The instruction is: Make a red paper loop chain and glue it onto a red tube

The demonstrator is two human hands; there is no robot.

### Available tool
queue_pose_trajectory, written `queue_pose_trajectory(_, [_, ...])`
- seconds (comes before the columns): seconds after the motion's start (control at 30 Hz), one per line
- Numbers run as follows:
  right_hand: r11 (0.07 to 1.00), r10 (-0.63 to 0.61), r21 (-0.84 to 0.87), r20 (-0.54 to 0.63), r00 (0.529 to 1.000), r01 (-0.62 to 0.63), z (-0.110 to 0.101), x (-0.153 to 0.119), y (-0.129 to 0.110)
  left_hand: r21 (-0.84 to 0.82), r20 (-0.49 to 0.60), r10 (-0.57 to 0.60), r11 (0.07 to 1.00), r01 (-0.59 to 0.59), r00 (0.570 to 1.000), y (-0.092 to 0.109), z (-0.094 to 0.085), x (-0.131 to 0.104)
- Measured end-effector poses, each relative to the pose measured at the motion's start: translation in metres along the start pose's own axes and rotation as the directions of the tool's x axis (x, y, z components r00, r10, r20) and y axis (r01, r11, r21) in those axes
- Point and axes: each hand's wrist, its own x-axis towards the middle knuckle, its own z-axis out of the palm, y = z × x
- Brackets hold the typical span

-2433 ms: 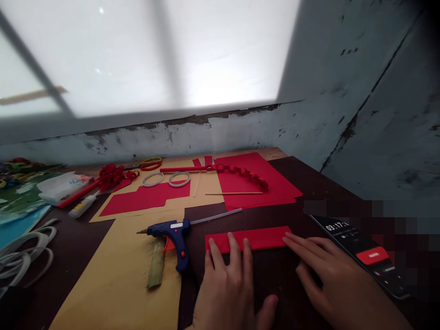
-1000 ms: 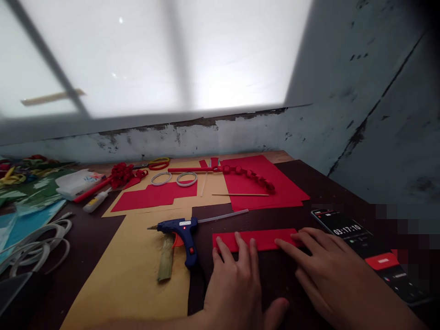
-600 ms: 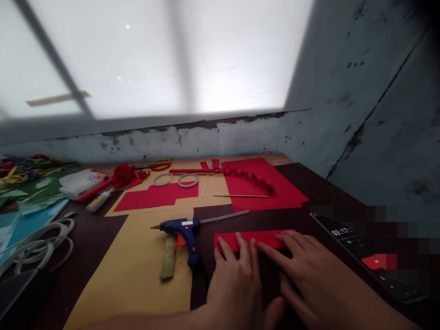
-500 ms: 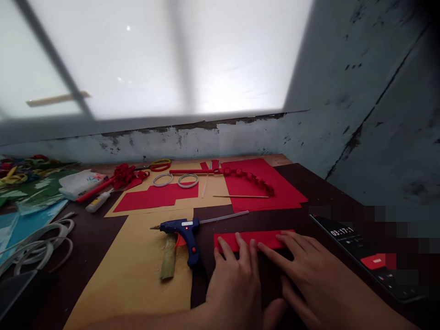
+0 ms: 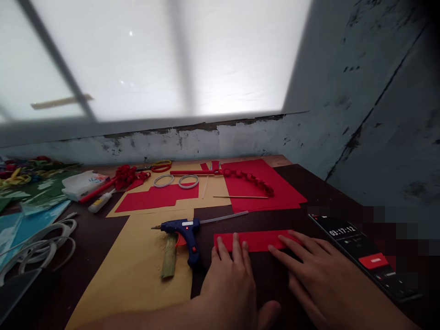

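Note:
A strip of red paper point(image 5: 259, 240) lies crosswise on the dark table in front of me. My left hand point(image 5: 231, 277) presses on its left part, fingertips spread and palm down. On its right end rest the fingertips of my right hand point(image 5: 316, 270), also stretched out and apart. Just left of my left hand a blue hot glue gun point(image 5: 182, 227) leans on a piece of bamboo point(image 5: 169, 256), its small red light on. A clear glue stick point(image 5: 225, 217) sticks out of the gun's back.
Behind lie a red paper chain point(image 5: 249, 178) on red sheets point(image 5: 288, 192), a thin wooden stick point(image 5: 240, 197), two rings point(image 5: 188, 181) and scissors point(image 5: 161, 166). A phone point(image 5: 364, 256) showing a timer lies at right. White cable point(image 5: 44, 245) coils at left.
My two hands have moved apart along the red strip, the left one slightly leftward and the right one to the right. More of the strip's middle shows.

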Motion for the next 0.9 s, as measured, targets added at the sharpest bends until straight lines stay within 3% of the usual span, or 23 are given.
queue_pose_trajectory(0.13, [0.997,0.048,-0.067,0.011,0.999,-0.047,0.004,-0.015,0.016,0.049,0.071,-0.087,0.995,0.083,0.994,0.002,0.000,-0.002])
queue_pose_trajectory(0.33, [0.992,0.091,-0.086,0.035,0.995,-0.088,0.009,-0.028,0.027,0.194,0.186,-0.211,0.965,0.174,0.960,0.003,-0.018,-0.012])
queue_pose_trajectory(0.57, [0.985,0.163,-0.060,0.078,0.984,-0.159,0.015,-0.029,0.022,0.284,0.149,-0.143,0.954,0.096,0.978,0.004,-0.025,-0.011])
queue_pose_trajectory(0.73, [0.982,0.178,-0.074,0.070,0.982,-0.173,0.013,-0.024,0.016,0.317,0.138,-0.163,0.942,0.113,0.977,0.006,-0.023,-0.010])
queue_pose_trajectory(0.9, [0.978,0.197,-0.077,0.064,0.978,-0.192,0.012,-0.019,0.015,0.298,-0.001,-0.179,0.939,0.172,0.984,0.004,-0.017,-0.010])
